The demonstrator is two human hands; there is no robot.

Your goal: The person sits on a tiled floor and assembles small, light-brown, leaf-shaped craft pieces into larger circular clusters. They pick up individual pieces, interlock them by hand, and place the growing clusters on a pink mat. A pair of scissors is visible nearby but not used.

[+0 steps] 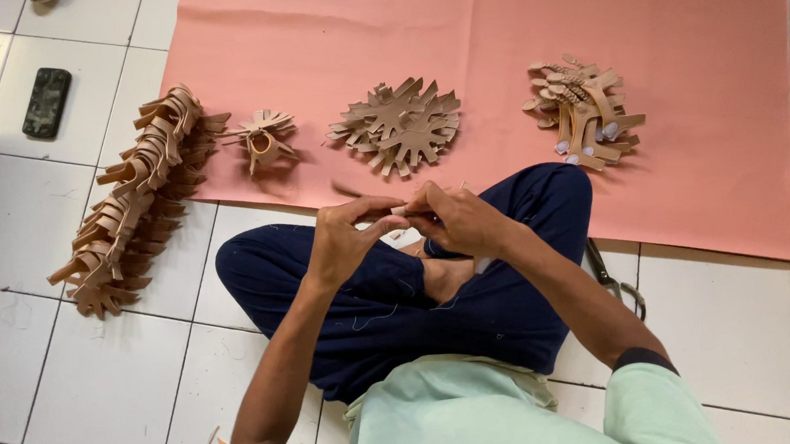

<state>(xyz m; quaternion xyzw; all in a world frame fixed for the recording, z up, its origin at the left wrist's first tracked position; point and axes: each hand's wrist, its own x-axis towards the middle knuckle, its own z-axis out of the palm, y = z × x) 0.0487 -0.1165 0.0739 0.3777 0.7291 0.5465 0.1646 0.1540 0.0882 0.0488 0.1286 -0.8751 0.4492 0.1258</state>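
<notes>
Head view shows the left hand (345, 239) and right hand (455, 220) meeting above the crossed legs, fingertips pinched narrowly on a small tan leather piece (401, 211), apparently to steady it; cut stacks (399, 125) wait on the pink sheet (704, 135).

Salmon-pink sheet (701, 89) spread over glossy white floor tiles (110, 381) with thin dark grout lines. All the cut leather-like pieces are tan: the long folded stack on the left (130, 208), the flat star-shaped pile in the middle (399, 124), the strappy pile on the right (584, 111) with whitish tips. Navy trousers (401, 305), mint-green shirt (464, 412) with dark cuffs. Far left, a dark mottled phone (46, 102).
</notes>
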